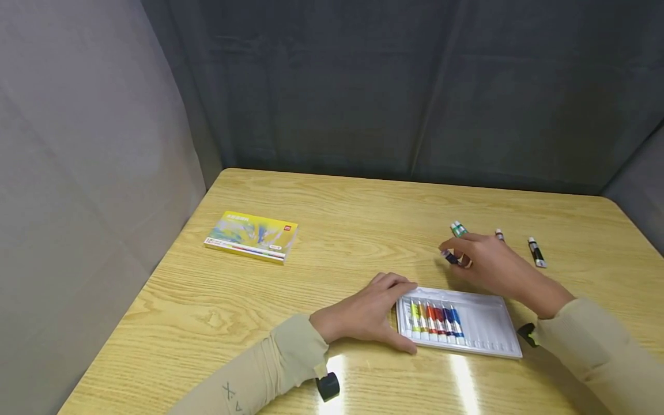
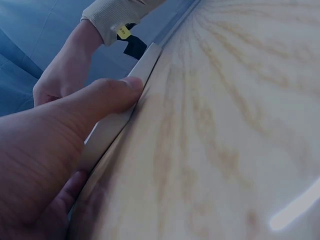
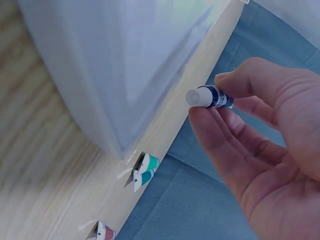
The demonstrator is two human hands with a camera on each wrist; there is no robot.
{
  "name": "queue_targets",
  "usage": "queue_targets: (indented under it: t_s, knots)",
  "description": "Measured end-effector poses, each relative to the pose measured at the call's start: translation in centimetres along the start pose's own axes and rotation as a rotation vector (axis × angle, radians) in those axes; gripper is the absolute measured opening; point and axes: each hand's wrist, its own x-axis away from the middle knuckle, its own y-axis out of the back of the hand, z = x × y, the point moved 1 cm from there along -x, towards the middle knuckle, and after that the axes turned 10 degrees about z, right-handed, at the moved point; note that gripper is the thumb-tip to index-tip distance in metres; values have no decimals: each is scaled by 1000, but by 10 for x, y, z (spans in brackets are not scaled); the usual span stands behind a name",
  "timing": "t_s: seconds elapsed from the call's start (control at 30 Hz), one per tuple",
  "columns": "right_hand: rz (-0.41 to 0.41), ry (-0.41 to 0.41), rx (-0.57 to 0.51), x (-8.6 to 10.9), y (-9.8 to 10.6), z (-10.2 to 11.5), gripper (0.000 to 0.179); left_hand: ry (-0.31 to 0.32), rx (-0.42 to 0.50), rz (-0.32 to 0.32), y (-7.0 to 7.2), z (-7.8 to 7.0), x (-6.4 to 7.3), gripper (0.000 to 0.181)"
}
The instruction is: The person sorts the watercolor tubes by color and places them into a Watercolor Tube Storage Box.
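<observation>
Spanning the lower view, desk: wood-grained; everything is carried on it.
Box: yellow, laid flat toward the far left.
Tray: white; its left slots are filled by a row of coloured tubes, its right slots are bare.
Left hand: curved round the tray's left end, thumb at the near side; if pressed unevenly, the tray might be skewed and its contents jostled.
Right hand: nearly closed, held past the tray's far edge; a dark tube is pinched at the fingertips and could be dropped, so small is the grip.
Loose tubes: two green tubes, a brownish tube and a black tube are scattered beyond; some might be knocked by a careless wrist.
</observation>
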Motion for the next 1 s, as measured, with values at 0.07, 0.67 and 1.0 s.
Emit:
queue_targets:
  t_s: [0.07, 0.67, 1.0]
  knots:
    - [-6, 0, -4, 4, 0, 2, 34, 0, 1, 1, 0, 0, 0, 111]
    - [-52, -33, -66, 28, -2, 17, 32, 0, 19, 10, 1, -1, 1, 111]
    - [-38, -54, -173, 41, -4, 19, 35, 5, 18, 12, 0, 0, 0, 111]
